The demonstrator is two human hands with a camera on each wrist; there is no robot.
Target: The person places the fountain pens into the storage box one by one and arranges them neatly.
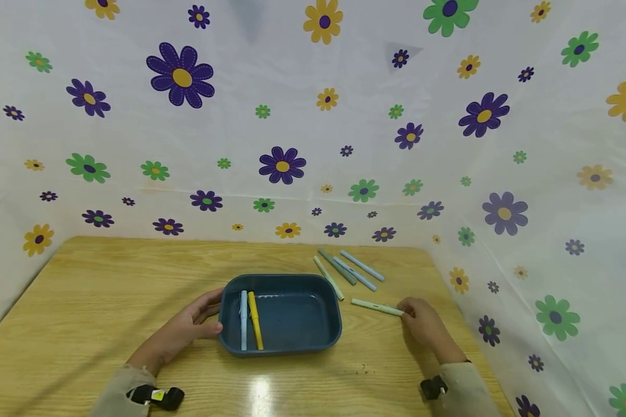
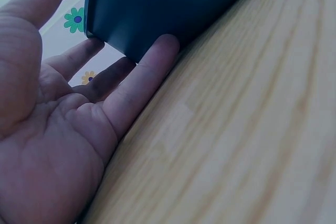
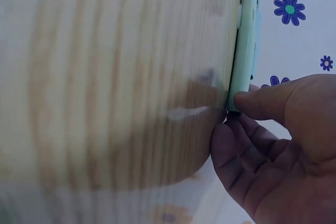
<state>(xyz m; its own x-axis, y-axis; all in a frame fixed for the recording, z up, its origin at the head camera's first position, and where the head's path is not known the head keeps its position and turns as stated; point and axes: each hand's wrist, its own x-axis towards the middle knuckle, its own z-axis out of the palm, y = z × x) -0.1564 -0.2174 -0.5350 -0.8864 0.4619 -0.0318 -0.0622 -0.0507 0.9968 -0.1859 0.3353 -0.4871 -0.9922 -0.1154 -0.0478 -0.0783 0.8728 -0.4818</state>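
A dark blue rectangular box [image 1: 281,352] stands on the table. Inside, near its left end, a light blue pen [image 1: 243,324] and a yellow pen [image 1: 256,324] lie side by side. My left hand [image 1: 190,321] touches the box's left end. In the left wrist view its fingers [image 2: 142,82] are fairly straight, with tips against the dark wall. To the right of the box, my right hand [image 1: 425,325] pinches the right end of a light green pen [image 1: 377,307] lying at table level. The right wrist view shows the thumb [image 3: 262,102] on that pen's end [image 3: 241,72].
Behind the held pen lie another pale green pen [image 1: 327,277], a dark green pen [image 1: 337,267] and two light blue pens [image 1: 362,265]. The pale green one reaches the box's right rim. A flower-print sheet [image 1: 292,127] encloses the wooden table [image 1: 135,260]. Small dark specks [image 1: 364,368] lie near the front.
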